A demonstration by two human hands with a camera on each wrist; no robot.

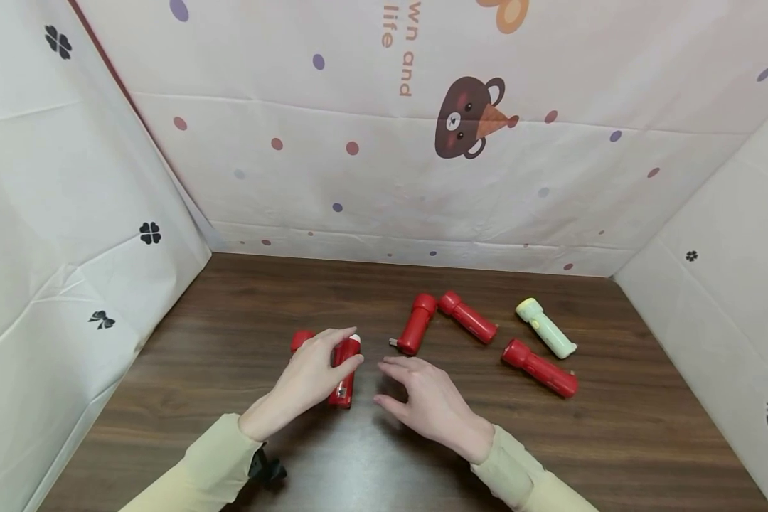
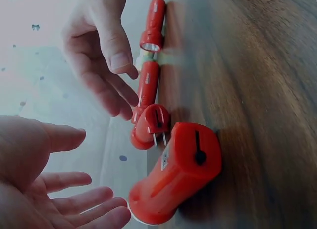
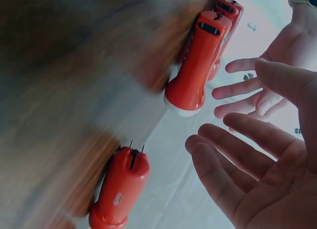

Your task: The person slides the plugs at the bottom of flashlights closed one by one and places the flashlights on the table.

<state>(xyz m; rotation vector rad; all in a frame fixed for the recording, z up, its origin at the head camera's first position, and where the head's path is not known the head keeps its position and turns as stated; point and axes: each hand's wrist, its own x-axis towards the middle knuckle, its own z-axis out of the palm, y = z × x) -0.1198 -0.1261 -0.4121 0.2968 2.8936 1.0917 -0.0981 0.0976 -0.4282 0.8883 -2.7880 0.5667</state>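
Gleaming flare-headed red flashlight (image 2: 174, 173); wood-grained table (image 1: 614, 441)

hands (image 1: 430, 397), red flashlights (image 1: 417, 327) — wooden table (image 1: 614, 448), dotted backdrop (image 1: 281, 188)

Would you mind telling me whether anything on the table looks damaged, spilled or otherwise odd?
I see no spill or damage. One red flashlight, beyond the right hand, has its metal prongs sticking out, and the pale green flashlight is the only one not red.
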